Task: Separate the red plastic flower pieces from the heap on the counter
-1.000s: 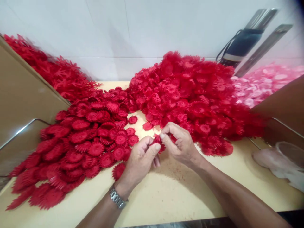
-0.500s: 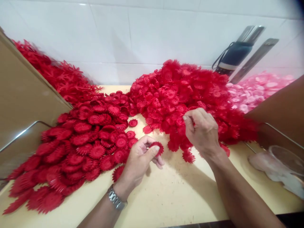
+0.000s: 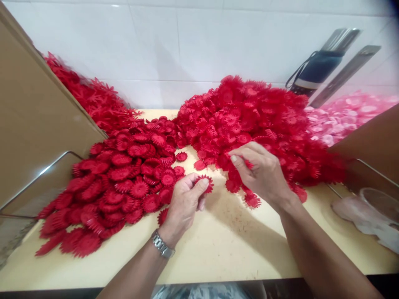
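Left hand (image 3: pixel 185 199) pinching toothed red fabric-looking disc (image 3: pixel 208 185); right hand (image 3: pixel 263 172), can't tell. Red cupped-disc heap (image 3: pixel 121 187) probably done, fluffy red pile (image 3: pixel 246 110) isn't.

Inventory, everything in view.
Flower: 1, red, held
Flower heaps: 2, red, left and right
Spiky heap: 1, red, back left
Pink heap: 1, pink, far right
Bottle: 1, blue-silver, back right
Metal strip: 1, grey, beside bottle
Cardboard: 2, brown, sides
Wires: several, silver, against cardboard
Plastic: 1, cloudy, right
Wall: 1, white, back
Table: 1, yellow, beneath
Cloth: 1, grey, bottom
Watch: 1, silver, left wrist
Left hand: 1, bare, holding flower
Right hand: 1, bare, by right heap
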The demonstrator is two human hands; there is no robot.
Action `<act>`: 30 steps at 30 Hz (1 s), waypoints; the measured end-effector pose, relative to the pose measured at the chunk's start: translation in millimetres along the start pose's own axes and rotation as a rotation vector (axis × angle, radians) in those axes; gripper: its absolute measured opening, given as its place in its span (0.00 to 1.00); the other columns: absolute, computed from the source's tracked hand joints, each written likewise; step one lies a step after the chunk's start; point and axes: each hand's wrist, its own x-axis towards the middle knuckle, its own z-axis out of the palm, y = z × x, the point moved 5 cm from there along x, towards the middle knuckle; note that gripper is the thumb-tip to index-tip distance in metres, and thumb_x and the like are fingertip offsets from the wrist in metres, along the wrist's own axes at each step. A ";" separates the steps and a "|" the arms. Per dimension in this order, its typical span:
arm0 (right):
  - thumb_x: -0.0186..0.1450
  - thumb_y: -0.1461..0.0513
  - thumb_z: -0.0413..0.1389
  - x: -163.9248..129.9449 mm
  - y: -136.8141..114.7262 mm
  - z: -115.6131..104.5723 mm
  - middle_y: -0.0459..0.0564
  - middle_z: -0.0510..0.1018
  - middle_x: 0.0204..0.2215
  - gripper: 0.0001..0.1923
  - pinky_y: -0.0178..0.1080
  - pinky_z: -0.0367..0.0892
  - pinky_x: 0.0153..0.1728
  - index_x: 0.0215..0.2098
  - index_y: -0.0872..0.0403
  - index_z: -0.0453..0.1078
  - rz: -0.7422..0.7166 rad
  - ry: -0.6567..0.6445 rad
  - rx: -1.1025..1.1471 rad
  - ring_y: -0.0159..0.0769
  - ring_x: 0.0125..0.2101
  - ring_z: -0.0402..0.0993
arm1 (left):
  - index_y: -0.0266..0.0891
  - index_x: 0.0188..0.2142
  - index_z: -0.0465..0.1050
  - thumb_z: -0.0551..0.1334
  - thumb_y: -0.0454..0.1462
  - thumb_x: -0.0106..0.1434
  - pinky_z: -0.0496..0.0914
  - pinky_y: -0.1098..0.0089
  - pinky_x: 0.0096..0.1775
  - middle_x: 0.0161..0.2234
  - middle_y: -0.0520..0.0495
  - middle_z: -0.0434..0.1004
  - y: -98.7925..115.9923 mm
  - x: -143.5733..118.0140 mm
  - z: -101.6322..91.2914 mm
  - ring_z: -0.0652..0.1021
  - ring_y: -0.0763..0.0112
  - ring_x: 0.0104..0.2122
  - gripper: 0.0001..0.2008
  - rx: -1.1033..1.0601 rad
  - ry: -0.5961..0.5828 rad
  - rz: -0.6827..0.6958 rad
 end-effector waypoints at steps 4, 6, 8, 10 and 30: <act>0.64 0.62 0.49 -1.8 -25.6 11.6 0.47 0.69 0.21 0.11 0.34 0.61 0.26 0.25 0.55 0.67 -0.015 -0.172 0.248 0.30 0.24 0.64 | 0.37 0.20 0.61 0.62 0.44 0.53 0.50 0.79 0.13 0.15 0.59 0.58 2.1 -1.7 -0.7 0.57 0.84 0.12 0.15 0.041 0.024 0.024; 0.63 0.61 0.51 -3.9 -34.3 17.9 0.45 0.68 0.21 0.11 0.33 0.61 0.26 0.24 0.55 0.66 -0.018 -0.230 0.363 0.29 0.24 0.64 | 0.37 0.19 0.60 0.62 0.46 0.53 0.49 0.79 0.13 0.15 0.59 0.57 3.0 -2.2 -0.8 0.56 0.83 0.13 0.17 0.050 0.032 0.032; 0.61 0.60 0.55 -5.9 -39.0 24.6 0.45 0.69 0.22 0.09 0.33 0.61 0.27 0.25 0.55 0.65 0.000 -0.264 0.442 0.29 0.25 0.65 | 0.37 0.19 0.59 0.61 0.47 0.54 0.48 0.79 0.14 0.14 0.59 0.55 3.5 -2.5 -0.5 0.55 0.84 0.13 0.19 0.050 0.034 0.044; 0.58 0.60 0.58 -7.6 -40.0 30.4 0.44 0.69 0.23 0.08 0.33 0.62 0.28 0.25 0.54 0.64 0.042 -0.270 0.483 0.29 0.26 0.65 | 0.37 0.19 0.59 0.61 0.48 0.54 0.47 0.79 0.15 0.14 0.60 0.52 3.2 -2.6 -0.4 0.54 0.84 0.13 0.19 0.052 0.036 0.050; 0.59 0.68 0.48 -12.8 -5.7 23.8 0.46 0.66 0.21 0.07 0.36 0.58 0.27 0.24 0.54 0.61 0.104 0.054 0.149 0.32 0.24 0.62 | 0.37 0.24 0.64 0.58 0.40 0.58 0.56 0.78 0.18 0.15 0.57 0.63 -2.5 -0.9 4.3 0.65 0.80 0.14 0.10 0.251 -0.084 0.069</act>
